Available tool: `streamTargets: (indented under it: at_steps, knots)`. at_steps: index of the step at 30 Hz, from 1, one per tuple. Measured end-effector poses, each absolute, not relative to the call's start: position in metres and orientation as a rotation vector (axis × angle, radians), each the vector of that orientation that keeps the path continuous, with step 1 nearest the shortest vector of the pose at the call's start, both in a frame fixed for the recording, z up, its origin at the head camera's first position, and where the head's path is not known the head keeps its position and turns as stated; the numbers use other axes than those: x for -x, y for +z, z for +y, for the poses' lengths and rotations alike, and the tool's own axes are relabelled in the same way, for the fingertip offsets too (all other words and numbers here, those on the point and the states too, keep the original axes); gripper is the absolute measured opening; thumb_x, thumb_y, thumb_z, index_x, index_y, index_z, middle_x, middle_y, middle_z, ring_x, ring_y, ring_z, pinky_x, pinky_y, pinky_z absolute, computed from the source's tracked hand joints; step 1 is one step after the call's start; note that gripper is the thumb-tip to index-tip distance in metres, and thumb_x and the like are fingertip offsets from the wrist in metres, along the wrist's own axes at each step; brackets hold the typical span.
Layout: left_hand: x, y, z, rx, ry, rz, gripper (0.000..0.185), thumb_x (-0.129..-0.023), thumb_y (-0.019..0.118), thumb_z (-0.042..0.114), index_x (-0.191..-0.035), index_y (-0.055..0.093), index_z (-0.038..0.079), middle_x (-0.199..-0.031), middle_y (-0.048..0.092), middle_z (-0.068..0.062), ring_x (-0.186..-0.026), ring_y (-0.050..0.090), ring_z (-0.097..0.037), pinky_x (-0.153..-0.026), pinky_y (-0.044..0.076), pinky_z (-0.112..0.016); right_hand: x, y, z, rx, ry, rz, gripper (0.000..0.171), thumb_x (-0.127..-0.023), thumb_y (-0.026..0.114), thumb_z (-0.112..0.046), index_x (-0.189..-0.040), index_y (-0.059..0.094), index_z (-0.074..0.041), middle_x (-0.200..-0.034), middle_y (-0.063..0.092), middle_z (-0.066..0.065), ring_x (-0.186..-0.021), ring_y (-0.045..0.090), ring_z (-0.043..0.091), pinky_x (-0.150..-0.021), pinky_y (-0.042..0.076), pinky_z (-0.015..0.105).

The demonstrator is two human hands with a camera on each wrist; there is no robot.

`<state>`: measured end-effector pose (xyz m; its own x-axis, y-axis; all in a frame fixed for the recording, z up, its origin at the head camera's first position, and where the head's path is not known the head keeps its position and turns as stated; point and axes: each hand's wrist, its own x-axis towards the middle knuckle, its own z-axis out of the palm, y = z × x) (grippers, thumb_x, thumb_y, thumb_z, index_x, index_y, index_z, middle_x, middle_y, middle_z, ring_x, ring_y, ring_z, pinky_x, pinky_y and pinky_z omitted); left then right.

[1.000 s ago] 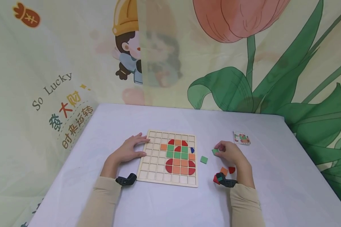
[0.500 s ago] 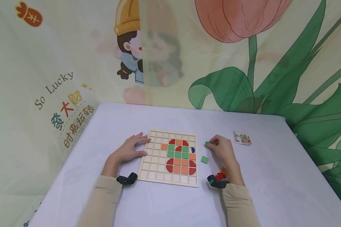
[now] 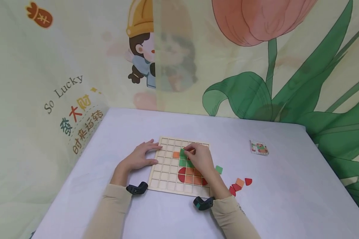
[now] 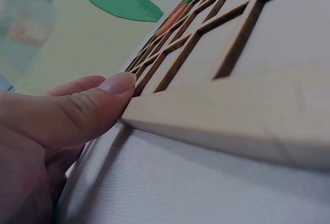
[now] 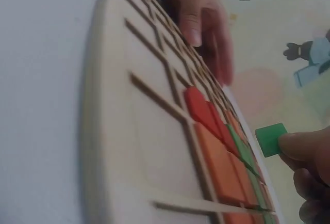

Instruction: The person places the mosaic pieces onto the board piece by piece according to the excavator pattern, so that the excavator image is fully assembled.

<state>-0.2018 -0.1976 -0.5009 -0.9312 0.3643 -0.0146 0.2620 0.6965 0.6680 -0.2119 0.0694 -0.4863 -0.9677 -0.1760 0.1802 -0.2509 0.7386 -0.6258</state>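
Note:
The wooden grid board (image 3: pixel 164 175) lies on the white table, with red, orange and green tiles set in its cells. My left hand (image 3: pixel 140 156) rests at the board's left edge, fingers extended. In the left wrist view its thumb (image 4: pixel 98 105) touches the frame's rim. Over the upper part of the board, my right hand (image 3: pixel 201 160) pinches a green square tile (image 5: pixel 270 139) between thumb and finger. The right wrist view shows that tile held above the board's surface. My right hand and forearm hide the tiles in the board's right part.
A loose green square tile (image 3: pixel 219 169) lies just right of the board. Further right are an orange square tile (image 3: pixel 240 182) and several red rounded pieces (image 3: pixel 248 181). A small pattern card (image 3: pixel 259 148) lies toward the back right. A printed cloth (image 3: pixel 179 99) hangs behind the table.
My right hand has moved left from beside the board to over it, carrying the green tile. The left hand has stayed at the board's edge. The view has shifted slightly.

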Motion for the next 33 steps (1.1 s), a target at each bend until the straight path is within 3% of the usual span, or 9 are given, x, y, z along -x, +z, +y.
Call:
streamTargets:
  at_steps: [7,13,18,26,33]
  knots:
    - [0.204,-0.502,-0.195,-0.508,1.048,2.764,0.059,-0.081,0.073,0.03,-0.135,0.054,0.018,-0.148,0.044,-0.008,-0.147,0.019,-0.028,-0.12,0.009,-0.052,0.208,-0.498,0.056,-0.342,0.942,-2.818,0.01,-0.086,0.07,-0.029,-0.093,0.072,-0.021,-0.086,0.072,-0.008,-0.073,0.062,0.006,-0.063,0.051,0.023]
    - [0.204,-0.503,-0.196,-0.521,1.033,2.769,0.059,-0.081,0.073,0.03,-0.135,0.054,0.018,-0.148,0.044,-0.008,-0.147,0.019,-0.028,-0.12,0.01,-0.053,0.207,-0.501,0.05,-0.345,0.925,-2.807,0.009,-0.085,0.071,-0.029,-0.091,0.071,-0.022,-0.087,0.072,-0.008,-0.068,0.058,0.007,-0.058,0.048,0.023]
    - [0.203,-0.503,-0.198,-0.531,1.035,2.784,0.06,-0.08,0.073,0.032,-0.135,0.054,0.018,-0.147,0.044,-0.01,-0.146,0.021,-0.03,-0.118,0.012,-0.056,0.208,-0.501,0.048,-0.446,0.811,-2.78,0.01,-0.086,0.07,-0.03,-0.09,0.07,-0.021,-0.09,0.069,-0.007,-0.074,0.059,0.009,-0.062,0.05,0.024]
    - [0.202,-0.505,-0.199,-0.539,1.039,2.776,0.059,-0.081,0.073,0.032,-0.135,0.054,0.017,-0.147,0.044,-0.01,-0.146,0.021,-0.031,-0.119,0.011,-0.055,0.203,-0.482,0.06,-0.944,0.433,-2.855,0.02,-0.089,0.067,-0.028,-0.106,0.074,-0.02,-0.113,0.069,-0.005,-0.108,0.06,0.017,-0.092,0.051,0.035]
    - [0.203,-0.503,-0.198,-0.533,1.022,2.781,0.06,-0.081,0.072,0.032,-0.136,0.053,0.018,-0.148,0.043,-0.009,-0.146,0.02,-0.031,-0.119,0.011,-0.055,0.193,-0.48,0.049,-1.142,0.258,-2.95,0.046,-0.094,0.057,-0.035,-0.136,0.054,-0.015,-0.144,0.049,0.001,-0.136,0.042,0.025,-0.111,0.037,0.047]
